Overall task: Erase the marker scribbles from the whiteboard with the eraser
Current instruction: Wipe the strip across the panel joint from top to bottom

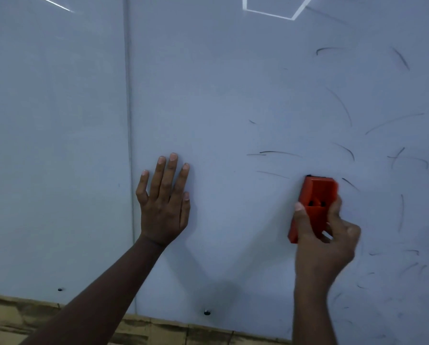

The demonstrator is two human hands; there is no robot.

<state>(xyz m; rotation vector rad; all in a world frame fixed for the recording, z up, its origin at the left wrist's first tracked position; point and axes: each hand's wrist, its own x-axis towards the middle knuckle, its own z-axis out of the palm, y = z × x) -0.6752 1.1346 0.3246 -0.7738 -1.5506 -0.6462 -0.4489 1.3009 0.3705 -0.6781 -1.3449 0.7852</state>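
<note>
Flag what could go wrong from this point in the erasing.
1. Thin marker streaks are scattered far above and to the right of the orange eraser; a short wiping pattern would likely leave some behind.
2. The right hand grips only the eraser's lower end, so it may tilt and wipe unevenly.
3. The left hand presses flat on the whiteboard, possibly leaving smudges.

light: dim, bluish | below: wooden boards (pixel 14 317) | ceiling-light reflections (pixel 270 13)
</note>
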